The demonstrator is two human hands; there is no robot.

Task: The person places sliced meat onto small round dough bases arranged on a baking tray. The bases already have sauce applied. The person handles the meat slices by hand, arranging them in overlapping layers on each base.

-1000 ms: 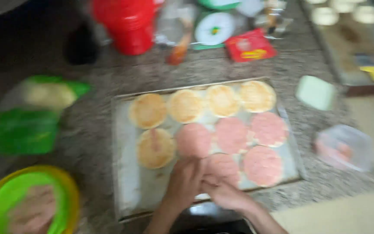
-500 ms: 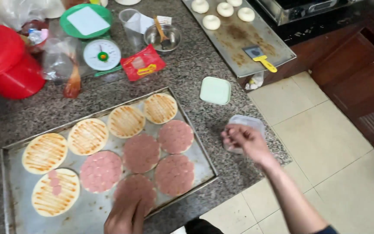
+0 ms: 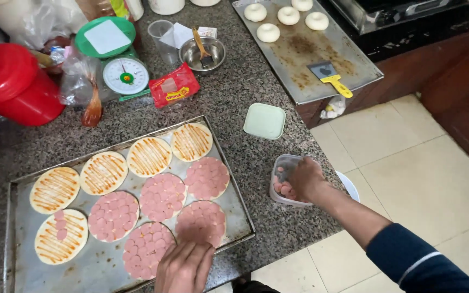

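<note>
- right hand (image 3: 302,178) is dipped into the clear plastic tub (image 3: 284,180) of pink sausage slices at the counter edge, fingers curled in; can't tell if it's got a slice
- left hand (image 3: 184,267) lies flat, fingers spread, on the near edge of the baking tray (image 3: 17,255), holding nothing
- tray has nine round bases, five fully covered in slices
- pale green lid (image 3: 264,120) sits just beyond the tub

Baking tray on the counter, tub at its right.

The long metal baking tray (image 3: 23,260) lies along the granite counter's (image 3: 245,97) near edge, nine round dough bases on it. The clear plastic tub of pink sausage slices (image 3: 279,184) sits at the counter's right edge, the pale green square lid (image 3: 264,120) behind it, the green kitchen scale (image 3: 119,65) behind the tray.
</note>
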